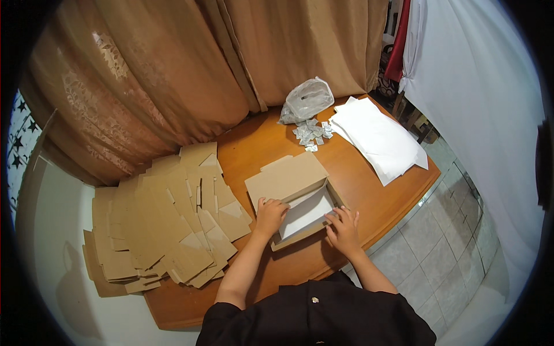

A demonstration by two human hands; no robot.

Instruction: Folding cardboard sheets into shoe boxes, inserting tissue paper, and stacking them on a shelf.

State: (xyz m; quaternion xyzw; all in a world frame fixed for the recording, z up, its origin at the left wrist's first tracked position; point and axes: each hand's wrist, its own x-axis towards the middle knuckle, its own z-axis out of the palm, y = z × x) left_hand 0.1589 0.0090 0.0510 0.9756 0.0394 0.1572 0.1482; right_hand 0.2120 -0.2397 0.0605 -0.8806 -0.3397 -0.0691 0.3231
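Note:
An open cardboard box stands at the table's front, its brown lid flap folded back away from me. Inside lies a sheet of white paper, its far edge curving up along the wall. My left hand reaches over the box's left side, fingers closed at the paper's left corner; the fingertips are partly hidden. Across the right front rim rests my right hand, fingers apart and touching the rim and the paper's right end.
Flattened cardboard boxes lie in an overlapping heap on the left. At the back are small grey-white packets beside a clear plastic bag. White paper sheets are stacked at the right. Brown curtains hang behind the wooden table.

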